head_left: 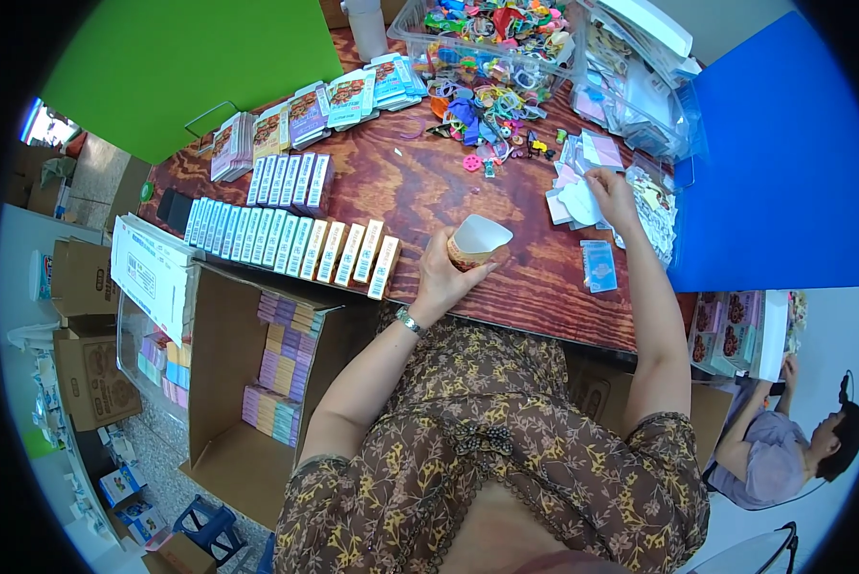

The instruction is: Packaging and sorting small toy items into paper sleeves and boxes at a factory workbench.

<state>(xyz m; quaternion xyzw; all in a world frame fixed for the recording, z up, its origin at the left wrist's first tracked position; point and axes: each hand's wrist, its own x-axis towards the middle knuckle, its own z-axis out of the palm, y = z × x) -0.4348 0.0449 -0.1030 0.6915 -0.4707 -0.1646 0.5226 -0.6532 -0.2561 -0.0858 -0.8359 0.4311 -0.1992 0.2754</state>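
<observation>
My left hand (441, 273) grips a small open carton box (477, 241), orange and white, held with its open end up just above the brown wooden table (420, 187). My right hand (609, 188) reaches out to the right and touches a heap of small white and pink paper packets (579, 196). A light blue flat packet (600, 265) lies on the table below that hand. A row of closed slim boxes (286, 239) stands to the left of the left hand.
A clear bin of colourful small toys (487, 29) and loose toys (482, 110) sit at the back. Flat printed cartons (324, 105) fan out at back left. An open cardboard box (247, 383) with stacked packs stands at lower left. Another person (783, 445) sits at lower right.
</observation>
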